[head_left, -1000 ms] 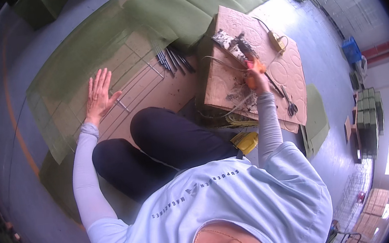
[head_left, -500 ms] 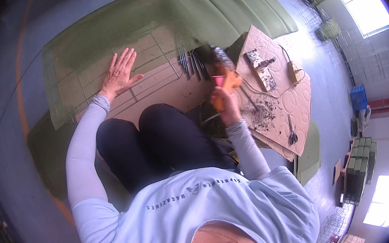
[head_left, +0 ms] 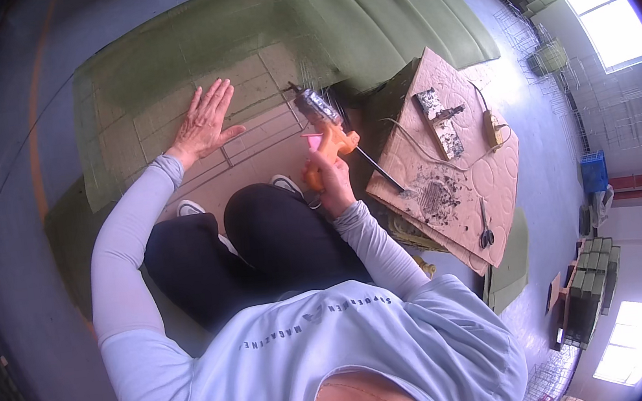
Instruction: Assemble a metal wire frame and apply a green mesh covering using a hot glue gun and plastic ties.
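The person sits on the floor [head_left: 19, 259]; the left hand [head_left: 202, 125] lies flat, fingers spread open, on a green mat [head_left: 163, 68] crossed by a wire grid [head_left: 251, 141]; the right hand [head_left: 328, 177] has its fingers closed around the handle of an orange glue gun [head_left: 327, 132], whose nozzle points up and away over the grid, just above the person's knees; to the right lies a cardboard sheet [head_left: 476, 175] carrying scissors [head_left: 485, 231] and a yellow power strip [head_left: 493, 127].
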The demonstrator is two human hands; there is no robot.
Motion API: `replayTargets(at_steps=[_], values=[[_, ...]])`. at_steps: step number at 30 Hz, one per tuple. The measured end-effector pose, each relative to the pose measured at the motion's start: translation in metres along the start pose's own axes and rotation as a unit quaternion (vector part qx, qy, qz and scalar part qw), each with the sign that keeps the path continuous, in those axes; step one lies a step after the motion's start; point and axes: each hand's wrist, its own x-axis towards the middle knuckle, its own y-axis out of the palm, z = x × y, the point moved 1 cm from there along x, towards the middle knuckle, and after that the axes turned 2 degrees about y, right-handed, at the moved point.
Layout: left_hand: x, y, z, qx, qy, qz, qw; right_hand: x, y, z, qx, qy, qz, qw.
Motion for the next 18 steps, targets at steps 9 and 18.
replayTargets(at_steps=[9, 18], values=[[-0.002, 0.003, 0.000, -0.003, -0.004, -0.010, 1.000, 0.040, -0.037, 0.030, 0.017, -0.084, -0.072, 0.994], [0.000, 0.000, -0.002, -0.004, -0.005, -0.013, 1.000, 0.024, -0.020, 0.018, 0.034, -0.051, -0.075, 0.995]])
